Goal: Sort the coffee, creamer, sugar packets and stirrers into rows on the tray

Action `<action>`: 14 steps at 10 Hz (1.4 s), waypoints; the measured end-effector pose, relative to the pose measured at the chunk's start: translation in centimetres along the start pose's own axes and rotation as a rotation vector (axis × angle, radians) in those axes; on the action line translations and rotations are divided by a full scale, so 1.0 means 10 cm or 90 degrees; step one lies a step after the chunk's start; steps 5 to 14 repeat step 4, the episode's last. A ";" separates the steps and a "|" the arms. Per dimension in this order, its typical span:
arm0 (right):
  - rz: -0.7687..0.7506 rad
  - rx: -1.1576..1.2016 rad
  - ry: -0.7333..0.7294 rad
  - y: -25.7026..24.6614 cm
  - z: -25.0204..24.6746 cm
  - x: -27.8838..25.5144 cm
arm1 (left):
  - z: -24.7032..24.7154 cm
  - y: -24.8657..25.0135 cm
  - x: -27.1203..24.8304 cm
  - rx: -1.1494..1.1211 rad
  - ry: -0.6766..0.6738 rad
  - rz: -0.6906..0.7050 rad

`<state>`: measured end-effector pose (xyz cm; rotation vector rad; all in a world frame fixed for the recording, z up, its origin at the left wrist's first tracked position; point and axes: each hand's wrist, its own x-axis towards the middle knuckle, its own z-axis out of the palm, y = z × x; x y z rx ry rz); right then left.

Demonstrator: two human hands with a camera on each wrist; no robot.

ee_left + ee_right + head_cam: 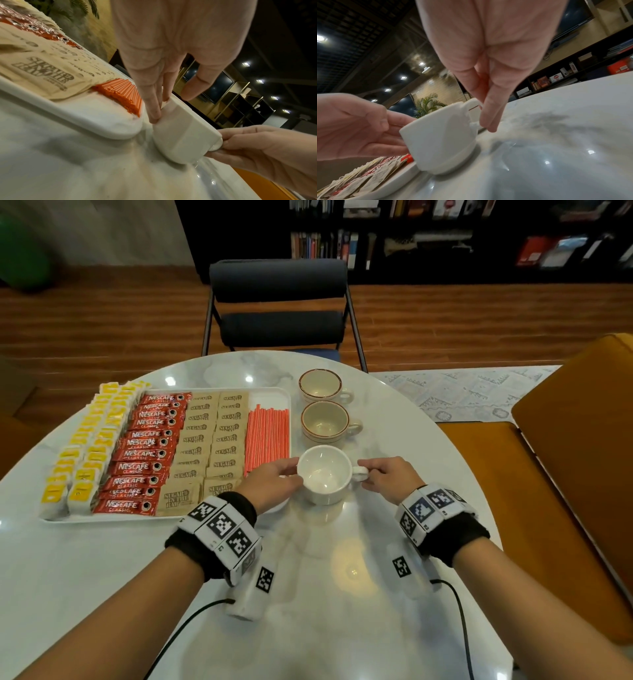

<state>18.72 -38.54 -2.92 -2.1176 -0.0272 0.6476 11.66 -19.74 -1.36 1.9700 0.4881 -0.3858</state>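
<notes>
Here, from the head view, a white tray (274, 395) is sitting on the left of a white marble table (342, 594), carrying rows that run left to right: two of yellow creamer packets (82, 453), one of eleven red Nescafe coffee sticks (144, 453), two of brown sugar packets (209, 443), and one band of orange stirrers (267, 436), too many to count. Three cups are lining up just right of the tray: two brown-rimmed cups (322, 385) farther off and a plain white cup (323, 474) nearest. The left hand (270, 481) is touching the white cup's left side with fairly straight fingers, while the right hand (387, 479) is pinching its handle.

The left wrist view is showing what the head view is hiding: the left hand's fingertips (154, 116) are pressing the cup wall below the rim, thumb lifted clear, and the cup's base is resting on the table beside the tray's near corner.

The right wrist view is showing the right hand's fingers (489, 115) closing on the handle, and the left hand's (354, 127) fingers curving lightly against the far side.
</notes>
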 end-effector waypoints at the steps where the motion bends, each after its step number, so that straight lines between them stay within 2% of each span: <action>1: 0.000 -0.005 0.021 0.01 0.02 0.01 | 0.01 0.01 -0.02 -0.035 -0.001 -0.001; 4: 0.017 0.002 0.104 0.16 -0.03 0.03 | 0.03 -0.11 -0.08 -0.108 -0.032 -0.005; 14: 0.017 0.002 0.104 0.16 -0.03 0.03 | 0.03 -0.11 -0.08 -0.108 -0.032 -0.005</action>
